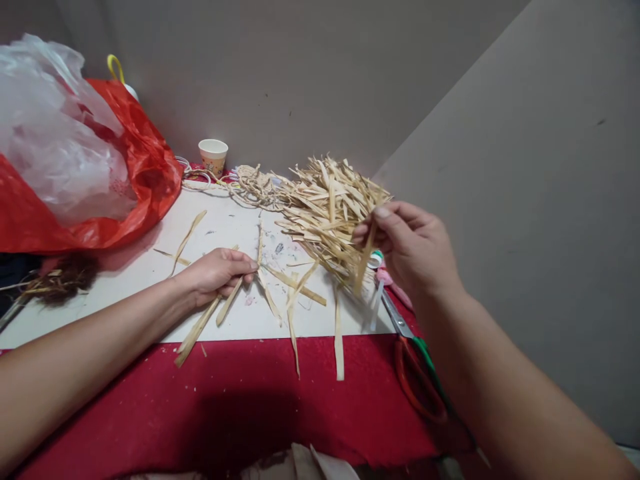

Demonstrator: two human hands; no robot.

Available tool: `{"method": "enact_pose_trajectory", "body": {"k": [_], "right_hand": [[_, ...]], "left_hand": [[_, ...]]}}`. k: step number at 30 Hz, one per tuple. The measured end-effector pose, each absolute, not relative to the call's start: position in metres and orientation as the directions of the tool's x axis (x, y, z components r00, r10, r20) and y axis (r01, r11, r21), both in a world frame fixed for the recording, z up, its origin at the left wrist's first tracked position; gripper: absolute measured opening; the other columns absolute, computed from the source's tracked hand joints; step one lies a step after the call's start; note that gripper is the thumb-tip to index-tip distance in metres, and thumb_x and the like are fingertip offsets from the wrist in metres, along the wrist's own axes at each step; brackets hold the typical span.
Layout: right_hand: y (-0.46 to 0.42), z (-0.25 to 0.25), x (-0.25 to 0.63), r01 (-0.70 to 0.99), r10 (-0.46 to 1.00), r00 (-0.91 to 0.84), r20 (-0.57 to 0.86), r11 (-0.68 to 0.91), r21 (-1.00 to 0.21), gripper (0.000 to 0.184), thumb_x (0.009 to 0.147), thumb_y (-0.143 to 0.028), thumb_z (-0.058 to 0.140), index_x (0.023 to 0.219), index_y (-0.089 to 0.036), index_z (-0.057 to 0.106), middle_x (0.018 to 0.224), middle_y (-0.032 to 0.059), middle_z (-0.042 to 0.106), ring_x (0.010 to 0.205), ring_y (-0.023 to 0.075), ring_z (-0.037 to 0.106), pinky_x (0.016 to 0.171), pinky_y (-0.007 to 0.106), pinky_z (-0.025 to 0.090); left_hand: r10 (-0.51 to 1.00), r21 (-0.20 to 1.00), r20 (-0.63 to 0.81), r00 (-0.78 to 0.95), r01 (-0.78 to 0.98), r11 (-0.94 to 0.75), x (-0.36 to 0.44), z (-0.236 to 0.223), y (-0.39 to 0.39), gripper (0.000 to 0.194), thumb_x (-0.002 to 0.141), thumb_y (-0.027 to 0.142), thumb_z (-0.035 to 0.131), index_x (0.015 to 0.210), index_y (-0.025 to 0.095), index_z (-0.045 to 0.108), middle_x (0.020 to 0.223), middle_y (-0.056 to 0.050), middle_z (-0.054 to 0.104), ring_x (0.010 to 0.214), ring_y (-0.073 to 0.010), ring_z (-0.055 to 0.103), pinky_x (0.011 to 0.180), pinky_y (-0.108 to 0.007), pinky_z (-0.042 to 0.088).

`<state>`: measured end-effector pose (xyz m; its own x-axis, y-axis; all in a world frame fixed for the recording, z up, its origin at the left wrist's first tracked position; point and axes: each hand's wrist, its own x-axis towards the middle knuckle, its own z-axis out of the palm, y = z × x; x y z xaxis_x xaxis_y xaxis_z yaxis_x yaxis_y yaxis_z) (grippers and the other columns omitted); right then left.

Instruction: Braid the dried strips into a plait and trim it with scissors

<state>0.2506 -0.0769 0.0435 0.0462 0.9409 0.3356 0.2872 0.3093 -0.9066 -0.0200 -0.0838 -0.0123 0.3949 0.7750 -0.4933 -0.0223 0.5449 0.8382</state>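
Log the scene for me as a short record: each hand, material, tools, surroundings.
Left hand: pinching a thin, seemingly twisted strand, flat strips fanning out nearby
Right hand: raised, pinching a single strip, slightly blurred
Material: heap of dry, straw-coloured strips at the back of the white board
Tool: scissors, red and green handles, on the red cloth
Surroundings: paper cup at the back; red plastic bag at left
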Motion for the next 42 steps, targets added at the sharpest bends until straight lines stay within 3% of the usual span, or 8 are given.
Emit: {"method": "enact_pose_trajectory", "body": {"k": [4,6,8,12,21,28,36,42], "right_hand": [[-0.123,0.042,0.196,0.087,0.958,-0.244,-0.152,-0.134,-0.987,0.030,0.082,-0.043,0.062,0.067,-0.017,0.058,0.055,-0.0003,0.062,0.043,0.0088,0.056,0.045,0.020,0.047],[-0.139,0.029,0.173,0.036,0.892,-0.325,-0.314,-0.320,-0.947,0.031,0.079,-0.044,0.063,0.067,-0.016,0.058,0.053,-0.0004,0.062,0.040,0.0083,0.055,0.040,0.018,0.043],[-0.148,0.013,0.156,0.015,0.867,-0.323,-0.380,-0.397,-0.918,0.033,0.078,-0.045,0.062,0.066,-0.015,0.057,0.053,0.0004,0.063,0.037,0.0076,0.054,0.038,0.016,0.040],[-0.153,-0.012,0.141,-0.057,0.895,-0.179,-0.409,-0.425,-0.903,0.030,0.078,-0.042,0.062,0.066,-0.015,0.057,0.054,0.0012,0.064,0.038,0.0082,0.054,0.036,0.016,0.038],[-0.172,-0.015,0.131,-0.110,0.907,-0.075,-0.414,-0.420,-0.901,0.030,0.080,-0.040,0.058,0.064,-0.015,0.055,0.056,0.0030,0.065,0.039,0.0087,0.055,0.038,0.017,0.041],[-0.171,-0.021,0.122,-0.144,0.890,-0.092,-0.446,-0.456,-0.878,0.027,0.079,-0.038,0.059,0.066,-0.015,0.056,0.057,0.0024,0.066,0.040,0.0092,0.056,0.038,0.018,0.042],[-0.170,-0.025,0.117,-0.170,0.877,-0.087,-0.473,-0.481,-0.860,0.027,0.079,-0.038,0.058,0.066,-0.015,0.056,0.057,0.0019,0.065,0.040,0.0088,0.057,0.039,0.017,0.043],[-0.169,-0.025,0.117,-0.129,0.864,-0.169,-0.475,-0.497,-0.858,0.027,0.079,-0.040,0.059,0.067,-0.015,0.057,0.060,0.0024,0.065,0.043,0.0089,0.057,0.042,0.018,0.044]], "left_hand": [[0.779,0.842,-0.491,0.389,-0.016,0.539,-0.019,-0.010,-0.085,0.021,0.082,0.015,0.057,0.061,0.010,0.057,0.051,0.002,0.053,0.032,0.0009,0.023,0.034,-0.016,0.011],[0.784,0.847,-0.486,0.386,-0.014,0.532,-0.018,-0.010,-0.086,0.020,0.081,0.014,0.057,0.062,0.010,0.059,0.048,0.003,0.051,0.031,0.0003,0.024,0.033,-0.016,0.011],[0.787,0.849,-0.484,0.383,-0.011,0.528,-0.018,-0.009,-0.087,0.021,0.082,0.014,0.056,0.061,0.011,0.059,0.041,0.005,0.043,0.031,-0.0005,0.022,0.034,-0.017,0.011],[0.791,0.851,-0.475,0.385,-0.029,0.525,-0.017,-0.011,-0.088,0.025,0.083,0.017,0.056,0.059,0.011,0.059,0.035,0.008,0.029,0.032,-0.0010,0.017,0.035,-0.017,0.009],[0.791,0.836,-0.495,0.359,-0.050,0.546,-0.015,-0.010,-0.089,0.021,0.083,0.017,0.057,0.063,0.010,0.060,0.038,0.007,0.034,0.033,-0.0002,0.017,0.035,-0.016,0.008],[0.786,0.818,-0.492,0.373,-0.109,0.564,-0.013,-0.010,-0.091,0.018,0.082,0.010,0.054,0.063,0.010,0.055,0.051,-0.001,0.055,0.034,0.0009,0.017,0.033,-0.015,0.008],[0.780,0.803,-0.492,0.386,-0.145,0.578,-0.010,-0.010,-0.091,0.021,0.083,0.009,0.052,0.062,0.011,0.052,0.058,-0.004,0.060,0.033,0.0016,0.018,0.033,-0.015,0.007],[0.782,0.812,-0.476,0.402,-0.140,0.566,-0.009,-0.013,-0.092,0.019,0.081,0.009,0.055,0.063,0.013,0.051,0.049,0.004,0.043,0.035,0.0003,0.017,0.035,-0.016,0.007]]}}
